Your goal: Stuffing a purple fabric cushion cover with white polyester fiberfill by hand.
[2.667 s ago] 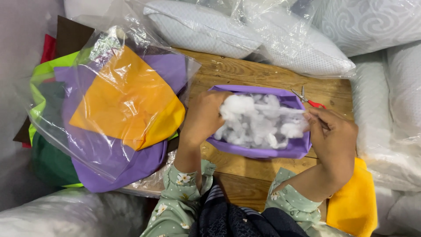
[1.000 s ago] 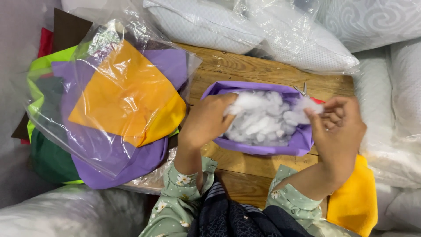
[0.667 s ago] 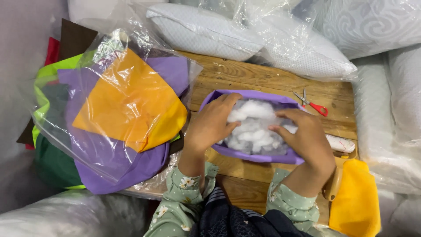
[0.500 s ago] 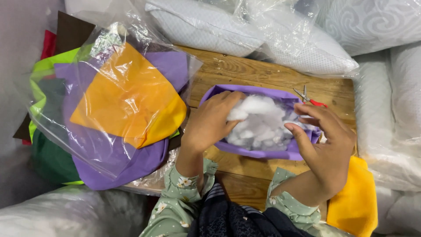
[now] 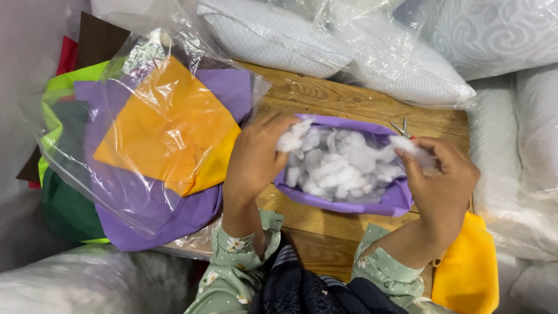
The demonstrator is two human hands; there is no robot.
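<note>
Head view: stuffing (image 5: 340,166) between both grips

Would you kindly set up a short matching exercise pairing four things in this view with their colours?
Things:
1. stuffing
2. fabric cover around the stuffing
3. cloth by the right hand
4. tabletop

Colours:
a. yellow
b. brown wood
c. white
d. purple

Pairs: 1-c, 2-d, 3-a, 4-b
</note>
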